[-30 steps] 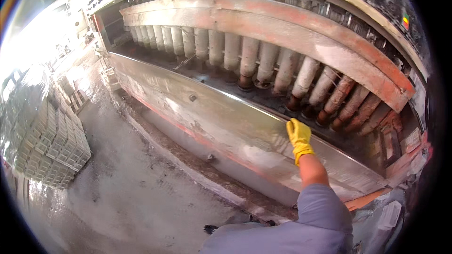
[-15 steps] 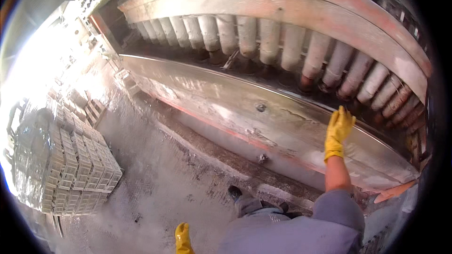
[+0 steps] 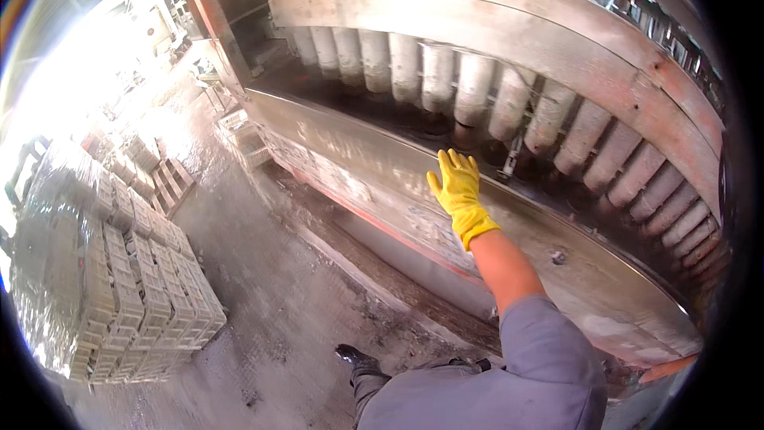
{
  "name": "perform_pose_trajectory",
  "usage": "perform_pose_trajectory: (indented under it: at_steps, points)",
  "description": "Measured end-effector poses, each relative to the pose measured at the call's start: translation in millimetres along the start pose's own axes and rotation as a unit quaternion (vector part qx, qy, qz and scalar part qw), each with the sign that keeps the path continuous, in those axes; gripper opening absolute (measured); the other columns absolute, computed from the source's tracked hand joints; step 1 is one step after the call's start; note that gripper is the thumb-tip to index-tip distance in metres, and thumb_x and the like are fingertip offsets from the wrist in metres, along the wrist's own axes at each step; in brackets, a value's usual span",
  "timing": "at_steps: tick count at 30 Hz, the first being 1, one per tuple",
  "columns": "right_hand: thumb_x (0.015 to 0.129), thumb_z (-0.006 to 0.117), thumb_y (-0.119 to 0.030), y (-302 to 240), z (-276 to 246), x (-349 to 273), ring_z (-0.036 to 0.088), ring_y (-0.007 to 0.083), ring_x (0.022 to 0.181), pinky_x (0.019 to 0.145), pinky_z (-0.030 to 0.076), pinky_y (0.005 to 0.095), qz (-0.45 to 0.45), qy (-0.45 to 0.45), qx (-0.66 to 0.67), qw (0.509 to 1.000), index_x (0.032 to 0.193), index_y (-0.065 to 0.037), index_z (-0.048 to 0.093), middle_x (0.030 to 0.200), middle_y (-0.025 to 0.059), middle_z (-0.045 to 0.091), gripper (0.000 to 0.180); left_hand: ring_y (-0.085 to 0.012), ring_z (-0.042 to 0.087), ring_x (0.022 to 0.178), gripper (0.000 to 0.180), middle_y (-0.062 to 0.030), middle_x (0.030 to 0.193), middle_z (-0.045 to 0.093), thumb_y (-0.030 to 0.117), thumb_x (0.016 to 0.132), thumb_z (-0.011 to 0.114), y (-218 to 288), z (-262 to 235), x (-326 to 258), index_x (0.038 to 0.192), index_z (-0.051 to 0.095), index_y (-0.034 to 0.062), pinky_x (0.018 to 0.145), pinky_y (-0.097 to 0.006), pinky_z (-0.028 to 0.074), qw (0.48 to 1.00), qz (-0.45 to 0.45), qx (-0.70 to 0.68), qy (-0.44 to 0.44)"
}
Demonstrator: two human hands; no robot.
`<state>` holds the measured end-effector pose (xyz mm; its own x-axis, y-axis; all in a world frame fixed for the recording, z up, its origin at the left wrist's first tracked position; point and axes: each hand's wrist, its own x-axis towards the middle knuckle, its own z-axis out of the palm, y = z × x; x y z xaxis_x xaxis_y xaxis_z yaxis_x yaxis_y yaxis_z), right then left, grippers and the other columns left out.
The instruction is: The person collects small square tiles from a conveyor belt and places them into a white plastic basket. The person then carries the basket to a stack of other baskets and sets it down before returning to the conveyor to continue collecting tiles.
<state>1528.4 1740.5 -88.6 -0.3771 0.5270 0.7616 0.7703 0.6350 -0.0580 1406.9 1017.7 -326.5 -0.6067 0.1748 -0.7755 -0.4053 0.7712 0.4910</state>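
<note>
The right hand (image 3: pixel 459 191), in a yellow rubber glove, reaches forward with fingers spread and flat, gripping nothing, over the long grey metal ledge (image 3: pixel 382 183) of a large machine. Just beyond it hangs a row of dusty grey cylindrical rollers (image 3: pixel 477 91). The left hand is out of view. Stacked grey blocks (image 3: pixel 119 271) sit on the concrete floor (image 3: pixel 270 302), well apart.

Left hand out of view; far-left yard (image 3: pixel 72 87) washed out by glare; stacked blocks (image 3: pixel 119 271) partly cut off at left edge
</note>
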Motion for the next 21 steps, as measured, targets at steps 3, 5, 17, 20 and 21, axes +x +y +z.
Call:
perform_pose_trajectory:
  at_steps: [3,5,17,20,21]
  points:
    - [0.093,0.072,-0.043,-41,40,50,0.073,0.0369,0.096,0.089,0.055,0.052,0.11,-0.148,-0.011,0.983,0.118,-0.007,0.07,0.107,0.018,0.077,0.045,-0.0229,0.07,0.097,0.036,-0.0121,0.108,0.075,0.023,0.097,0.075,41,-53,55,0.121,0.071,-0.0034,0.086,-0.038,0.056,1.0,0.0,-0.001,0.012]
    - [0.097,0.062,-0.056,-33,79,64,0.074,0.0381,0.084,0.076,0.057,0.0522,0.136,-0.153,-0.067,0.977,0.101,-0.01,0.075,0.093,0.0162,0.078,0.048,-0.0229,0.07,0.097,0.036,-0.012,0.107,0.075,0.023,0.098,0.075,76,-89,97,0.121,0.071,-0.0033,0.087,-0.038,0.056,1.0,0.014,0.012,0.008]
    - [0.102,0.049,-0.063,-54,139,77,0.073,0.041,0.081,0.076,0.056,0.0544,0.28,-0.156,-0.2,0.926,0.082,-0.012,0.076,0.085,0.0173,0.076,0.062,-0.0233,0.07,0.099,0.038,-0.0123,0.109,0.076,0.026,0.098,0.074,368,-271,366,0.122,0.071,-0.003,0.09,-0.038,0.055,0.96,0.258,0.057,0.097]
    - [0.103,0.049,-0.061,-50,153,79,0.072,0.0421,0.08,0.075,0.055,0.0545,0.303,-0.142,-0.224,0.916,0.081,-0.011,0.075,0.086,0.0182,0.076,0.06,-0.0263,0.068,0.113,0.05,-0.017,0.125,0.072,0.026,0.096,0.079,432,-249,442,0.133,0.065,-0.0038,0.102,-0.039,0.054,0.953,0.29,0.058,0.067]
    - [0.103,0.049,-0.06,-50,158,76,0.072,0.0424,0.08,0.075,0.055,0.0544,0.318,-0.143,-0.233,0.908,0.08,-0.011,0.075,0.087,0.0185,0.076,0.06,-0.0259,0.068,0.113,0.05,-0.0161,0.124,0.072,0.027,0.096,0.079,448,-238,447,0.133,0.065,-0.0032,0.101,-0.039,0.054,0.958,0.286,0.031,0.024]
